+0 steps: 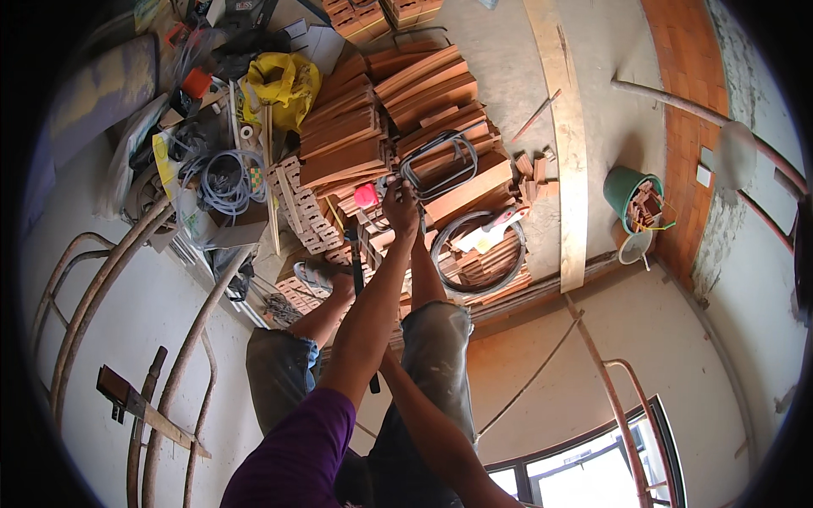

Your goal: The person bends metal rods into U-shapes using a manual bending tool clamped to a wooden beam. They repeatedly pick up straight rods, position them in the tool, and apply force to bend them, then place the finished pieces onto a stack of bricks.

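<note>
Orange clay bricks (423,76) stacked before me, perhaps serving as low bench. My left grip (400,206) curls beside bent wire loops (440,165) lying atop them, within reach; what it holds, I can't make out. Right grip hidden behind left forearm (368,317), state unknowable.

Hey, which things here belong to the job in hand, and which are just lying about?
Likely in use, nearest the left hand:
stacked terracotta pieces
pink object
black bar

Apparently just lying about:
yellow bag
wooden plank
green bucket
</note>
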Motion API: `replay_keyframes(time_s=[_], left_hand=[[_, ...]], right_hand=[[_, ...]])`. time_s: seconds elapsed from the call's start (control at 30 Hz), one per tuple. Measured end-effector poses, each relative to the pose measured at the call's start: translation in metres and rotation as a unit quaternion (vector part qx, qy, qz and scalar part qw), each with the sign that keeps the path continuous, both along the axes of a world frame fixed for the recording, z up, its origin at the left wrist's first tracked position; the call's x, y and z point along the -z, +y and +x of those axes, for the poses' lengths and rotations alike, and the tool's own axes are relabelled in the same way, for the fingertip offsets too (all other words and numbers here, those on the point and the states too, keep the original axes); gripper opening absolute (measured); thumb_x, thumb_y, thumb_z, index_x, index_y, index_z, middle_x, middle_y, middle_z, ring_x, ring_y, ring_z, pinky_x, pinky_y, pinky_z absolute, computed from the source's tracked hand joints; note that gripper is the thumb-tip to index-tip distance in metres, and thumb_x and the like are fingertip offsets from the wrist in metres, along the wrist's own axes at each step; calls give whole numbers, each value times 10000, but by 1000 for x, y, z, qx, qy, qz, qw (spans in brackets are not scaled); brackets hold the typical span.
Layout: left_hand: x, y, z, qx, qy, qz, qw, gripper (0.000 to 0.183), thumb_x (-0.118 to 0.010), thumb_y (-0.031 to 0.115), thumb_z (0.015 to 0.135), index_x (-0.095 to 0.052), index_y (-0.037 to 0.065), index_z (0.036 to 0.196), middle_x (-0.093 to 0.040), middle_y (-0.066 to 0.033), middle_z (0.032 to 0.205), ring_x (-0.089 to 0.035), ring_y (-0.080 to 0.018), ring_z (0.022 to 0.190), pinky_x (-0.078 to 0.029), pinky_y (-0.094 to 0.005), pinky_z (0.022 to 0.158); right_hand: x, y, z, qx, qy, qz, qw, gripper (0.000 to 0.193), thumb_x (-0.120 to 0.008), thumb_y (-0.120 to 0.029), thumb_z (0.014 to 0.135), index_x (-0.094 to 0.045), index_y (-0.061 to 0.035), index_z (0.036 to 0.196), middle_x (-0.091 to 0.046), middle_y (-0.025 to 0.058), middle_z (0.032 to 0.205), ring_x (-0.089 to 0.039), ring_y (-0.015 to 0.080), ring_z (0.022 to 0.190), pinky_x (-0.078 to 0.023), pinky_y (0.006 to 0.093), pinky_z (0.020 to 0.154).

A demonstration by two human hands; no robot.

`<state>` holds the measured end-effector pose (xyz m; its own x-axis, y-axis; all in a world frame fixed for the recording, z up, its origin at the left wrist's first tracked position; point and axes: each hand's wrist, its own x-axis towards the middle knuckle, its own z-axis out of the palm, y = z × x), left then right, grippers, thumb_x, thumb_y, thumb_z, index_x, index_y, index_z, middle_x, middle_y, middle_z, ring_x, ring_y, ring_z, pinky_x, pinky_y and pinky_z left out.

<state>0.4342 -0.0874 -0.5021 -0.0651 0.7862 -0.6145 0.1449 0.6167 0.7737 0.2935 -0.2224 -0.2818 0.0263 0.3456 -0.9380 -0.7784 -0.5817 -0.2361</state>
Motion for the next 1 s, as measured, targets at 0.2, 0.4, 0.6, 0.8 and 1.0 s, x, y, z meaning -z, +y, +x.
replay_keyframes(time_s=[0.2, 0.4, 0.6, 0.8, 1.0], left_hand=[[21, 2, -19, 69, 105, 53, 991, 236, -630, 210, 928, -657, -6, 1019, -652, -74, 809, -613, -118, 679, -546, -270, 604], [-10, 6, 8, -14, 21, -26, 999, 210, -652, 157, 899, -674, -37, 978, -682, -111, 744, -619, -131, 605, -483, -290, 571], [5, 8, 2, 54, 153, 15, 987, 225, -682, 206, 872, -699, -1, 959, -691, -124, 786, -653, -197, 700, -519, -317, 655], [13, 11, -1, 57, 173, -8, 983, 217, -705, 224, 834, -722, 21, 908, -708, -156, 811, -686, -274, 769, -504, -356, 724], [14, 13, 0, 78, 202, 22, 976, 212, -734, 209, 836, -712, 7, 896, -691, -84, 699, -653, -150, 613, -488, -275, 590]], right_hand=[[0, 8, 4, -31, 16, 10, 999, 482, -677, -210, 869, -472, 25, 1236, -570, 146, 1180, -549, 184, 1050, -466, 345, 860], [37, -23, -37, -139, -202, 129, 961, 509, -683, -194, 866, -462, 29, 1266, -562, 145, 1210, -541, 182, 1078, -462, 346, 890], [6, -6, -9, -36, -29, 61, 997, 522, -683, -186, 869, -453, 32, 1284, -554, 148, 1241, -537, 185, 1101, -460, 348, 898], [-12, 17, 15, -70, -1, 1, 998, 518, -678, -195, 875, -455, 35, 1281, -561, 144, 1238, -542, 189, 1101, -458, 350, 901], [-1, 13, 11, -55, -7, 26, 998, 490, -670, -193, 880, -463, 37, 1260, -571, 135, 1203, -547, 178, 1068, -468, 344, 876]])
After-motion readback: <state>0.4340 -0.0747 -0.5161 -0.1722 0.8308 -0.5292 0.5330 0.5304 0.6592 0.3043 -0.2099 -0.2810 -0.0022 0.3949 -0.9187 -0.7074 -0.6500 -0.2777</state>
